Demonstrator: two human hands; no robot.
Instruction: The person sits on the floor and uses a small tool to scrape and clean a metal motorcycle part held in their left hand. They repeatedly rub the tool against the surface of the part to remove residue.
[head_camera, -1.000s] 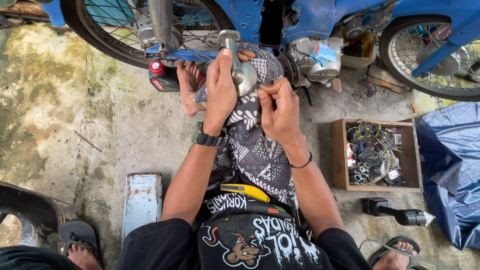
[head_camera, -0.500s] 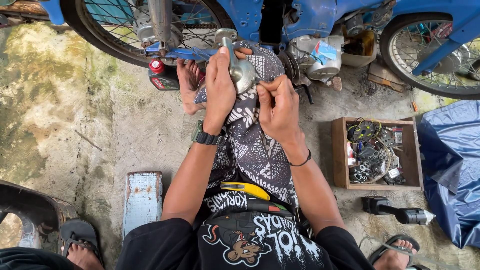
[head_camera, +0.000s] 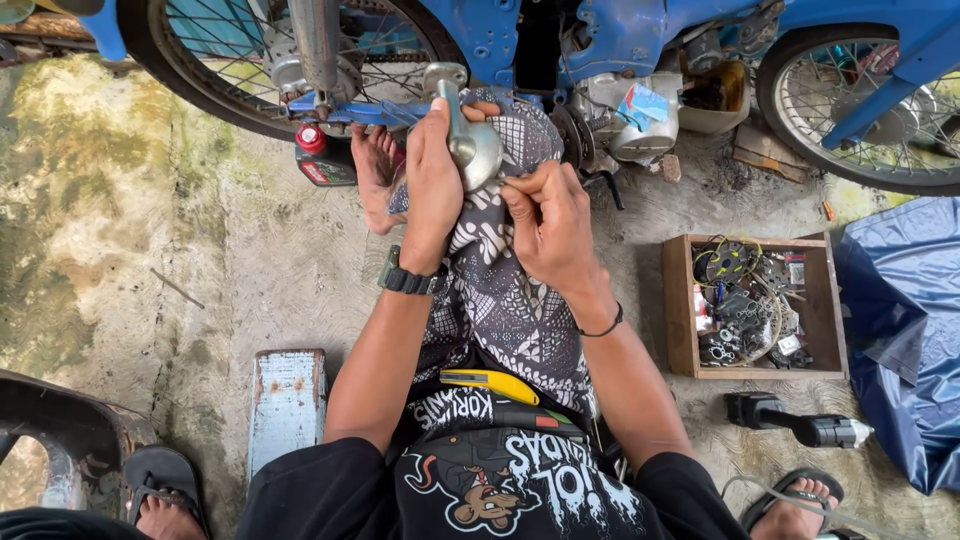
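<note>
Metal part (head_camera: 468, 135), silvery and rounded, sits over my patterned-cloth knee just below the blue motorbike (head_camera: 600, 40). My left hand (head_camera: 432, 185) has its fingers clenched around it. My right hand (head_camera: 548, 228) pinches something small at its lower edge. A wooden box (head_camera: 680, 310) of bits lies on the floor, right of my knee.

Both arms extended forward, left hand (head_camera: 435, 165) closed in a grip, right hand (head_camera: 545, 225) pinching just beside it.
</note>
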